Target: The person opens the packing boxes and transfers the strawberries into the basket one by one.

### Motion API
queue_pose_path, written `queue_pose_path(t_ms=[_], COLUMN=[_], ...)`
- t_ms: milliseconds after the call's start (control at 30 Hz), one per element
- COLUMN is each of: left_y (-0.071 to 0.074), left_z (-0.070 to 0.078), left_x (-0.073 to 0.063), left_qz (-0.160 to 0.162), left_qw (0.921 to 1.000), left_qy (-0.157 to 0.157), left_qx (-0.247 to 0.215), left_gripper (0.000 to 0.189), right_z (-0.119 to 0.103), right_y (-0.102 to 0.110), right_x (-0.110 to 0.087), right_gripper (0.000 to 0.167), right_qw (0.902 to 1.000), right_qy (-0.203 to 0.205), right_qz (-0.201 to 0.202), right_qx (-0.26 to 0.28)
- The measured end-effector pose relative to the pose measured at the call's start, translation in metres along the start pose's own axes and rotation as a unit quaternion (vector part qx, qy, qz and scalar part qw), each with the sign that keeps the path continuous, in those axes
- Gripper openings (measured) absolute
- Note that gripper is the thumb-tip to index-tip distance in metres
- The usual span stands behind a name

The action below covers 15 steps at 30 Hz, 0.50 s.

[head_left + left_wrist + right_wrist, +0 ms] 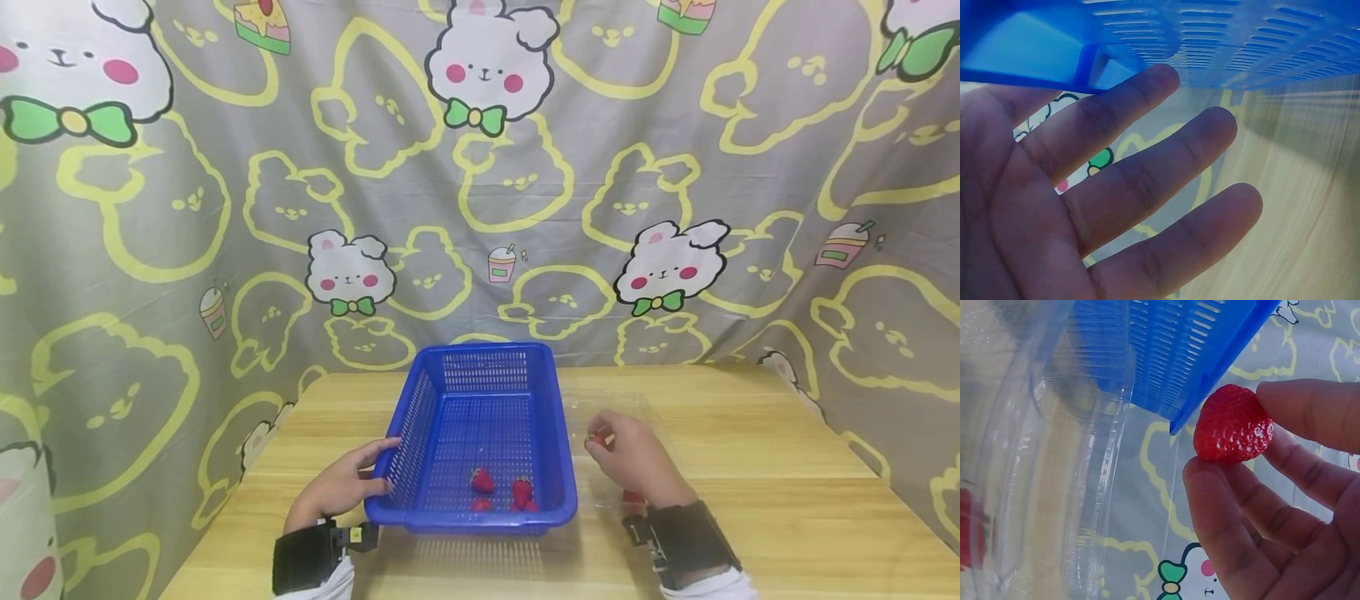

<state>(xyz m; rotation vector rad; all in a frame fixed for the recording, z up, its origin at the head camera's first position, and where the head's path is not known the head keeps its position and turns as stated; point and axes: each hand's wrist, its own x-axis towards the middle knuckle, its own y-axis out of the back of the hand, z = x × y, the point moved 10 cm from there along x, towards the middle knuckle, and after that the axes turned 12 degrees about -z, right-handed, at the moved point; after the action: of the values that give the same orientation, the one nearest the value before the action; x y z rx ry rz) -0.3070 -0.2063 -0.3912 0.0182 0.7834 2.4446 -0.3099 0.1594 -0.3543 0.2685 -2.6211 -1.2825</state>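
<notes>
A blue plastic basket (pixel 480 417) with slotted walls stands on the table, several red strawberries (pixel 482 481) lying at its near end. My left hand (pixel 341 482) rests at the basket's left rim; in the left wrist view its straight, spread fingers (pixel 1166 169) lie along the outer wall. To the right of the basket, my right hand (pixel 636 454) pinches a strawberry (pixel 1233 424) between thumb and fingertips, over a clear plastic box (pixel 1091 487). Another strawberry (pixel 969 528) shows inside that box at the left edge of the right wrist view.
The wooden table (pixel 780 517) reaches back to a grey patterned curtain (pixel 525 192) with rabbit drawings, which also hangs along both sides. A black camera band (pixel 303 557) is on the left wrist, a similar band (pixel 692 542) on the right.
</notes>
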Motion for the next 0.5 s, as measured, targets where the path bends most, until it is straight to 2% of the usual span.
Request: queue_pose_path(t_ms=[500], left_y=[0.000], left_z=[-0.001], left_x=[0.000], left_qz=[-0.003], left_qw=[1.0000], left_qy=[-0.004], left_qx=[-0.006], left_gripper=[0.065], right_z=[-0.011], right_y=[0.003], right_x=[-0.002], right_gripper=[0.011], right_qw=[1.0000], right_qy=[0.003], right_qz=[0.002], right_qx=[0.007])
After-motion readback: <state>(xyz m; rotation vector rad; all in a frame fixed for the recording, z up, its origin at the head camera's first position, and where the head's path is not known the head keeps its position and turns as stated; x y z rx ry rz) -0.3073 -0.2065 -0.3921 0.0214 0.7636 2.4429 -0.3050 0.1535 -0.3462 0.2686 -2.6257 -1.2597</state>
